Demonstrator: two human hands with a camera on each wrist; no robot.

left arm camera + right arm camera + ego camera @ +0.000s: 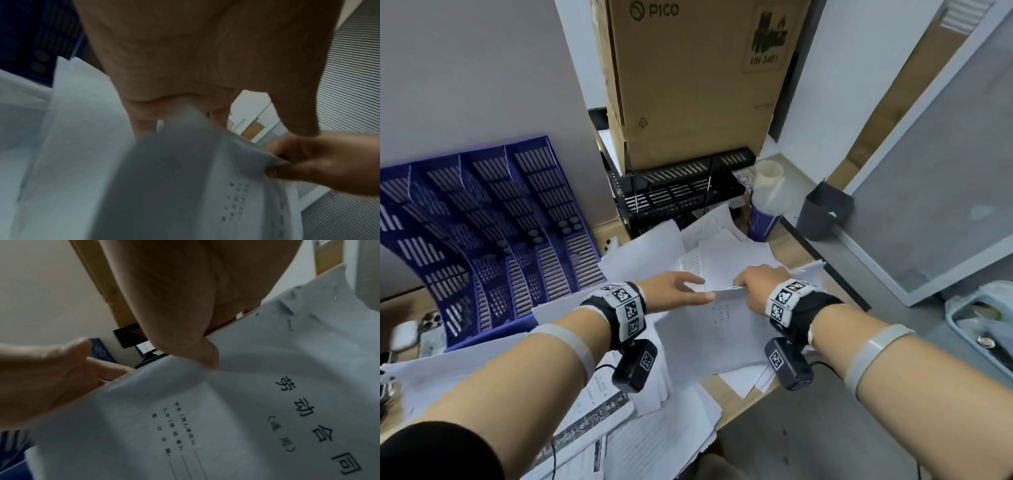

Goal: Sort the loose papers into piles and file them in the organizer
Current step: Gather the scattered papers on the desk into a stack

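**Colours and patterns across the scene**

On the left we see a blue organizer (493,236) patterned with slots and round holes. Beside it, farther off, stands a black slotted tray rack (678,195), and on that a brown cardboard box (688,82) with dark print. The loose papers (722,329) are white with black print; the sheet (246,402) nearest our right wrist camera carries large black characters. The counter (736,404) is light wood. Far right sit a dark grey cup (825,212) and a pale blue-green tray (959,329). Our wristbands (625,308) are white with black square codes.
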